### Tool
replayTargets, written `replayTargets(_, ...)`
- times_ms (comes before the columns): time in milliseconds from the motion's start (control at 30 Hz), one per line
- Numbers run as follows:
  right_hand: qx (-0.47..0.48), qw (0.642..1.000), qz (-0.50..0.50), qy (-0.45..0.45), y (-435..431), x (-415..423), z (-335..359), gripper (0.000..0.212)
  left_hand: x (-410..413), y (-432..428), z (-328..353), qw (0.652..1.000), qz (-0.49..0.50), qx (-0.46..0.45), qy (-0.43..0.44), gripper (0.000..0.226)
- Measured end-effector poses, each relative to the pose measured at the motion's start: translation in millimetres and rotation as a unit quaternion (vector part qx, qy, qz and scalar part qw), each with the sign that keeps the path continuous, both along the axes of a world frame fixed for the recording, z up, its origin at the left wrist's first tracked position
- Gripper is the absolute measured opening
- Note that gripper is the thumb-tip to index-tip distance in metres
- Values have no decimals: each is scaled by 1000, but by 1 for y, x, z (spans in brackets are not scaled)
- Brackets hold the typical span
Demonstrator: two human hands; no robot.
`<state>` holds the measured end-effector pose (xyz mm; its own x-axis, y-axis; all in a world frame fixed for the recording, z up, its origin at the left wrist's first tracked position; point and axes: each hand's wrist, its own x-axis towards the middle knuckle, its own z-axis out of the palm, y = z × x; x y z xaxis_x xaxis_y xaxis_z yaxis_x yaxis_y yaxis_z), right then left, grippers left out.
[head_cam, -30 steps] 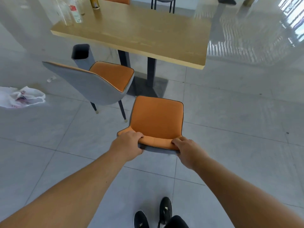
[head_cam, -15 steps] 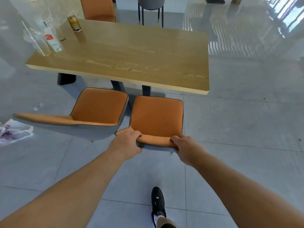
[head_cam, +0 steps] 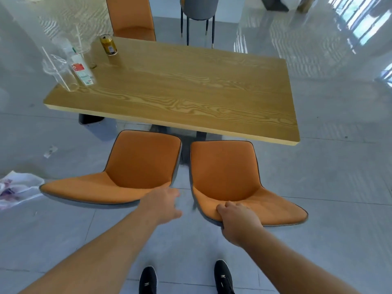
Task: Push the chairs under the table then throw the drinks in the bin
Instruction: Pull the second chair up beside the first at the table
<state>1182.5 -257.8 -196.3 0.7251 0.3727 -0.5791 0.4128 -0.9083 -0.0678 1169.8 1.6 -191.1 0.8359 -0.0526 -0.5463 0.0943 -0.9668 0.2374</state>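
My right hand (head_cam: 237, 219) is clamped on the right chair (head_cam: 229, 177) backrest to steer it under the worktop (head_cam: 191, 88); my left hand (head_cam: 163, 203), fingers loose (blurred), reaches for the left chair (head_cam: 135, 166). Drinks (head_cam: 108, 44) wait at eleven o'clock.

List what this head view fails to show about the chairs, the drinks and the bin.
- Bin: mostly hidden under the table; its opening is unseen.
- Legs of both near chairs: covered by their own seats, the left chair and the right chair.
- Left hand: motion-blurred, contact with the left chair unclear.
- Clear cups: transparent against glare, count and contents unclear.
- Bottle label: too small to read.
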Motion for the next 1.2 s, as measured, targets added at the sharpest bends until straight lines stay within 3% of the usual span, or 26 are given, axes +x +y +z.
replayTargets(133, -82, 994, -47, -47, 38, -19, -13, 40, -15, 90, -5, 996, -30, 85, -10, 55)
replayTargets(267, -100, 987, -66, -112, 45, -25, -22, 31, -33, 138, -21, 988, -53, 126, -66, 41)
replayTargets(667, -47, 991, -41, -120, 44, -22, -23, 33, -31, 136, -23, 986, -75, 107, -103, 33)
replayTargets(933, 8, 998, 31, -55, 99, -33, -22, 25, -30, 137, -21, 988, -79, 95, -97, 30)
replayTargets(1200, 11, 998, 33, -45, 117, -32, -20, 21, -27, 136, -18, 988, -66, 95, -104, 30)
